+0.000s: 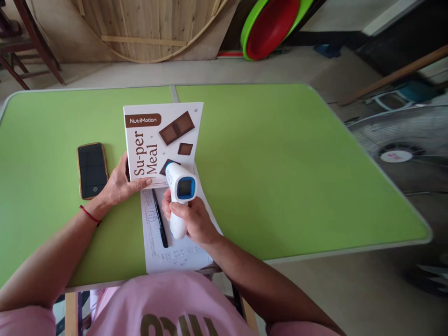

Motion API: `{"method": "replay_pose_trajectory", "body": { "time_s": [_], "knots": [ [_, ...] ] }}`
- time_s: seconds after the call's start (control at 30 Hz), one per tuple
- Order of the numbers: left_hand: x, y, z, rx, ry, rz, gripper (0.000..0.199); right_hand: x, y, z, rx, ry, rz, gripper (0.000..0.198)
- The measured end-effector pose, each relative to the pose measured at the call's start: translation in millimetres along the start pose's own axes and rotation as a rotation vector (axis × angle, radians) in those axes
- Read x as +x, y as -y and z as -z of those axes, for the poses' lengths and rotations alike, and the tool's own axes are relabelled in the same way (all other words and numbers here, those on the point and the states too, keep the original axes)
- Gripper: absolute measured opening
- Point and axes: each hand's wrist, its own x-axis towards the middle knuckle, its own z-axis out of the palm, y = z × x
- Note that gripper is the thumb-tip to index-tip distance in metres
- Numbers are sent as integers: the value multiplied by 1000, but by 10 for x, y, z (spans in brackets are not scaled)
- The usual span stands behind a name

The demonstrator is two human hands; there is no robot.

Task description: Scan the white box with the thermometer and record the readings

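Note:
My left hand (122, 184) grips the lower left corner of a white box (143, 144) printed "NutriMotion Su-per Meal" with chocolate pieces, its thumb across the front. The box is held up, its printed face toward me. In my right hand (196, 217) is a white infrared thermometer (178, 177) with a blue-framed screen, fingers wrapped round its handle. The thermometer's front end is close to the lower part of the box; whether they touch I cannot tell. Below both hands lie sheets of written paper (178, 259), with a black pen (161, 221) on top.
A smartphone (93, 170) in a tan case lies left of my left hand on the green table (297, 177). A standing fan (395, 154) is beyond the table's right edge. Behind are a round wooden tabletop (150, 23), a red basin (271, 28) and a wooden chair (33, 46).

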Motion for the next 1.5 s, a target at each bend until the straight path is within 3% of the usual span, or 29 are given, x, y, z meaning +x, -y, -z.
{"method": "replay_pose_trajectory", "body": {
  "time_s": [0.37, 0.67, 0.87, 1.0, 1.2, 1.37, 1.5],
  "knots": [
    [18, -39, -11, -28, 3, -18, 77, 13, 9, 28, -22, -79, -63, 31],
    [34, -115, 61, 113, -70, 90, 80, -38, 60, 112, -54, -152, 50, 27],
    [84, -187, 76, -23, -98, 120, 75, -49, 106, 192, -86, -264, 94, 24],
    [149, -110, 111, -84, -117, 30, 82, -40, 118, 222, -76, -281, 115, 23],
    [206, 165, 218, 194, -200, -163, 96, -10, 107, 259, -93, -301, 140, 24],
    [208, 251, 224, 370, -180, -239, 73, 1, 167, 290, -221, -288, 154, 22],
    [195, 242, 191, 455, -148, -267, 50, 26, 272, 412, -580, -362, 234, 27]
  ]
}}
